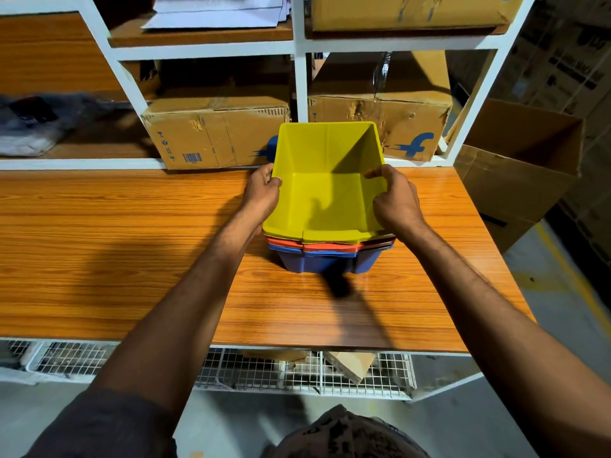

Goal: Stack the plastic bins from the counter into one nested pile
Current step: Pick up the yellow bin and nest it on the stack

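A yellow plastic bin (pixel 325 180) sits nested on top of a red bin (pixel 330 246), which sits inside a blue bin (pixel 327 262), all in one pile on the wooden counter (pixel 132 246). My left hand (pixel 263 193) grips the yellow bin's left rim, thumb over the edge. My right hand (pixel 395 198) grips its right rim, with the thumb inside the wall. Only the rims of the red bin show; the blue bin's lower body is visible below.
Worn cardboard boxes (pixel 215 133) (pixel 380 127) fill the white shelf right behind the pile. An open carton (pixel 519 160) stands on the floor to the right of the counter. A wire basket (pixel 297 371) hangs under the counter's front edge.
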### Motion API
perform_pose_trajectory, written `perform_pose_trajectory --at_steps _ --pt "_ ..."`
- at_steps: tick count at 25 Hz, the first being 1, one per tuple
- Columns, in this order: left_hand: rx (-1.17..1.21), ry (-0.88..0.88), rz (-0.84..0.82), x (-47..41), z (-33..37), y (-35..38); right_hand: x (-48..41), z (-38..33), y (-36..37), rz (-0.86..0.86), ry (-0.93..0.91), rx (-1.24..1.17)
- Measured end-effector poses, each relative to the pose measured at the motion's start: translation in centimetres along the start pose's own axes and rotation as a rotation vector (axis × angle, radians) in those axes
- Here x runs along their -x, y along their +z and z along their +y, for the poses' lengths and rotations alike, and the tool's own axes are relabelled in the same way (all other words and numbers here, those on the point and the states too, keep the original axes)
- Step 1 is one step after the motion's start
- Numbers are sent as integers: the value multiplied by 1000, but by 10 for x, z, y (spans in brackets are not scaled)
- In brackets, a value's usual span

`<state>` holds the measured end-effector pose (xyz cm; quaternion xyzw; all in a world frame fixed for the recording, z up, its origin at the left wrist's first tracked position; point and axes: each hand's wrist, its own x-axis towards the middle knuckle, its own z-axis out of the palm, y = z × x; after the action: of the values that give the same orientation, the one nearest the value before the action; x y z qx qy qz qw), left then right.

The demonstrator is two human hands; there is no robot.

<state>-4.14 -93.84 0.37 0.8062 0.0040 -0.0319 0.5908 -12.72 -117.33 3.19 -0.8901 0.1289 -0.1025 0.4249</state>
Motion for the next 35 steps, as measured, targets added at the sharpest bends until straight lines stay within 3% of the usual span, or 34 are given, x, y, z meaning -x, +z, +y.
perform_pose_trajectory --at_steps 13,17,22,25,29,35 --pt "-181 67 58 -3 7 -2 -5 -2 -2 -39 -22 17" --pt "-133 186 144 0 2 1 1 -2 -1 8 -21 -23" --pt "-56 139 98 10 8 -4 -2 -1 2 29 -62 96" --pt "35 130 104 29 11 -11 9 -9 10 80 -170 245" --pt "112 217 248 72 13 -37 46 -44 29 123 -433 155" --pt "-98 320 447 192 -35 -137 146 -107 104 -41 -641 35"
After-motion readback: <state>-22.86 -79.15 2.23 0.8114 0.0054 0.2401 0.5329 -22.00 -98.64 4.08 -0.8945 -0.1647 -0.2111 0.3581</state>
